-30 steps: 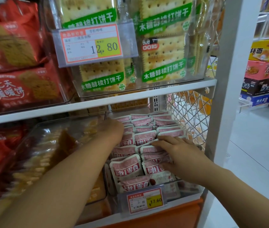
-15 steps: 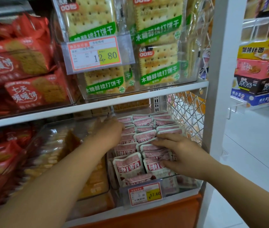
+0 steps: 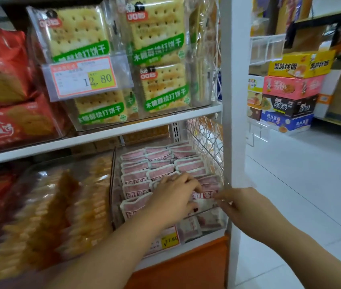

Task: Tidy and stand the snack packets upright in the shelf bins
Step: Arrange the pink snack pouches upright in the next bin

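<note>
Both hands worked the pink snack packets (image 3: 136, 170) in the clear bin (image 3: 113, 184) at six o'clock: the left hand (image 3: 173, 198) curled round several, the right hand (image 3: 246, 207), at its three o'clock, pinching the front packet (image 3: 204, 194). A tug could topple neighbouring rows.

Both bare forearms reach forward and converge from the lower corners. The left hand (image 3: 173, 198) lies back-up with its fingers curled downward and a dark-nailed thumb tucked beneath. The right hand (image 3: 248, 207) points its fingers leftward, close to the left fingertips. Blur hides any grip.
</note>
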